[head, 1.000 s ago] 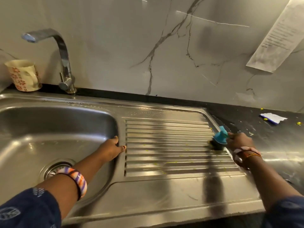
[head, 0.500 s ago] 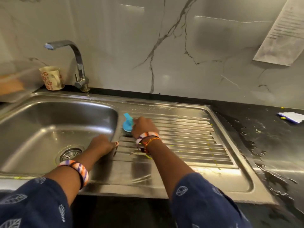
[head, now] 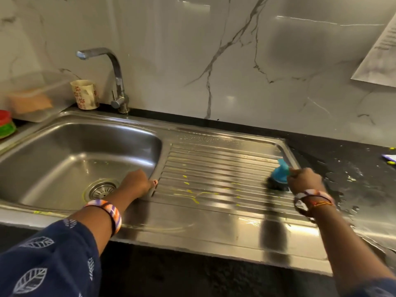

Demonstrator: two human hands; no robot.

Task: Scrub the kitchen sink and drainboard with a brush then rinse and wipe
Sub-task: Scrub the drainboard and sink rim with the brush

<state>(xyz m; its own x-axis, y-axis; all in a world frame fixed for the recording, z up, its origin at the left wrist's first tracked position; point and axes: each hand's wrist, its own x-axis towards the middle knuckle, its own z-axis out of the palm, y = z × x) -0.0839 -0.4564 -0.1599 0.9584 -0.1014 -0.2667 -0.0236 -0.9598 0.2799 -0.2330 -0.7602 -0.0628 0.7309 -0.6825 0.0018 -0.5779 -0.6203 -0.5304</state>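
Left hand (head: 138,182) braces flat on the sink's (head: 64,151) near-right rim, right hand (head: 304,182) grips the blue-handled scrub brush (head: 278,179) with bristles down at the far-right end of the ribbed drainboard (head: 214,168), light, stiff, likely wet-slippery, best held by its handle, faucet (head: 115,82) beyond.
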